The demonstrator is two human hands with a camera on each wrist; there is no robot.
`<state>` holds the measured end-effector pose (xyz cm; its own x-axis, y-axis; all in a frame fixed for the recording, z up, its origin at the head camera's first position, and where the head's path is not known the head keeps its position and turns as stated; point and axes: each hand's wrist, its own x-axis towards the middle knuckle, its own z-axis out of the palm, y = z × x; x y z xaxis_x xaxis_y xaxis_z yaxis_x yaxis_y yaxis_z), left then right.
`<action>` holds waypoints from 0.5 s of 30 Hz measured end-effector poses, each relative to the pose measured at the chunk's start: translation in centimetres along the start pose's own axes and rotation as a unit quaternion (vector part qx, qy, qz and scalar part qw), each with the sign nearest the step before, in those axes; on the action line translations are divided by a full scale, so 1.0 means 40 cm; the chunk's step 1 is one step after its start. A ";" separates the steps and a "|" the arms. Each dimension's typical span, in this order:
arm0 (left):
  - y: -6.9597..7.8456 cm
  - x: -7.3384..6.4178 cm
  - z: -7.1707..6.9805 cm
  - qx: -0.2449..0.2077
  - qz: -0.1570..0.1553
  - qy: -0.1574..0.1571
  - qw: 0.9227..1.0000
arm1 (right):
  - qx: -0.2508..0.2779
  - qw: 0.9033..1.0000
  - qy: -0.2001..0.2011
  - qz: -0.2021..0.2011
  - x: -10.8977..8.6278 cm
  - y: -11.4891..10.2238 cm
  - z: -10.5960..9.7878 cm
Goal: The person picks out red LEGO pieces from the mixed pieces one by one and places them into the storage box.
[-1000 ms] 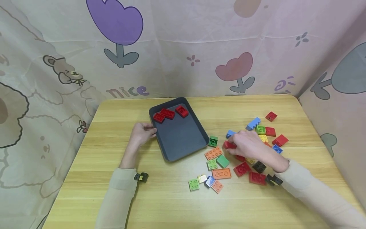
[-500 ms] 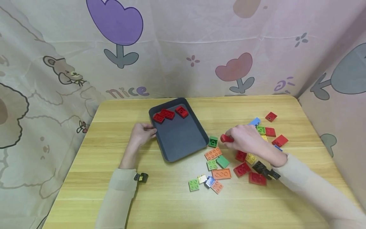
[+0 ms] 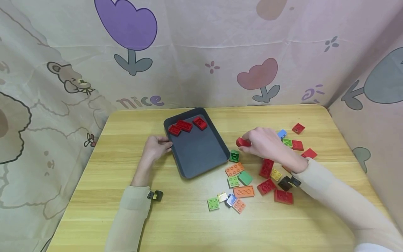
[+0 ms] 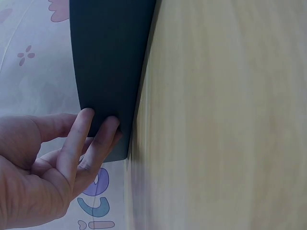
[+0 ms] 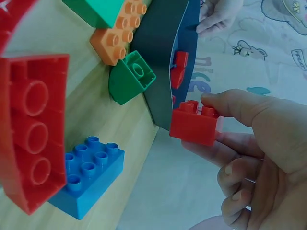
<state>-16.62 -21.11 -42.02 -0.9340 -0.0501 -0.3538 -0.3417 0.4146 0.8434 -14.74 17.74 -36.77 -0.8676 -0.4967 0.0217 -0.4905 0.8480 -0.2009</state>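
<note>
Printed cloth [image 3: 189,77] hung behind wooden table [image 3: 182,231]. Red block [image 3: 241,142], pinched by right hand [image 3: 262,141], has been carried from the loose blocks [image 3: 234,169] nearer the tray [image 3: 198,150]; transfer judged partway, not yet inside. Tray's edge gripped by left hand [image 3: 154,147]; three red blocks [image 3: 184,125] contained.

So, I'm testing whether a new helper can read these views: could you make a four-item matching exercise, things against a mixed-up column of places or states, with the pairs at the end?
Column one
1. Left hand
2. Right hand
3. Dark gray tray
4. Dark green toy brick

Column two
A. Has three red toy bricks lying inside
B. Sits on the wooden table by a tray corner
C. Pinches a single red toy brick
D. Touches the tray's left edge

Pairs: 1-D, 2-C, 3-A, 4-B
</note>
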 end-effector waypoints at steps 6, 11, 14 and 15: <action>0.001 -0.001 -0.002 0.007 0.002 -0.006 1.000 | 0.004 1.000 0.007 -0.006 0.030 -0.011 -0.003; -0.002 0.001 -0.003 0.012 0.004 -0.003 1.000 | 0.014 1.000 0.002 -0.012 0.057 -0.026 -0.008; 0.000 0.000 -0.003 0.015 0.001 -0.003 1.000 | 0.022 1.000 0.002 -0.017 0.073 -0.035 -0.008; 0.000 0.000 -0.003 0.016 0.000 -0.003 1.000 | 0.023 1.000 0.003 -0.019 0.079 -0.038 -0.007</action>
<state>-16.63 -21.23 -41.98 -0.9334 -0.0450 -0.3560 -0.3381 0.4430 0.8303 -16.78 14.95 -36.11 -0.8490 -0.5273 0.0352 -0.5188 0.8190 -0.2451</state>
